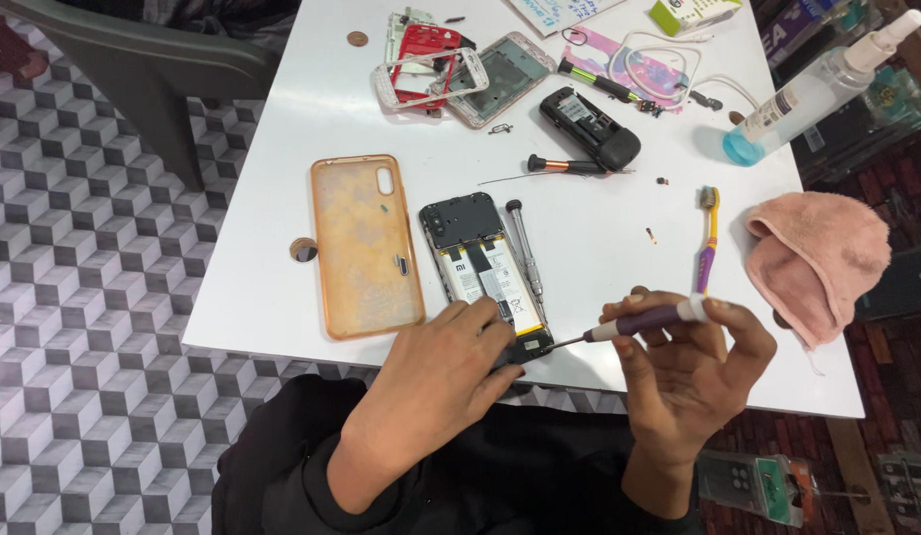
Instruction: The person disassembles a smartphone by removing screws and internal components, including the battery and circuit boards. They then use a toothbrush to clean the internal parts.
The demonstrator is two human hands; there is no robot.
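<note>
One opened phone, back off, on white table.
Left hand grasps its lower end; right hand pinches one purple screwdriver (slim metal tip beside phone).

Orange phone case, purple-handled screwdriver, pink cloth, white table

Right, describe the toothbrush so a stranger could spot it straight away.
Start at the white table and go to its right side, where a pink cloth lies. Just left of that cloth, above the right hand holding a purple-handled screwdriver, lies the toothbrush. It alone has bristles, on a yellow and purple handle.
</note>
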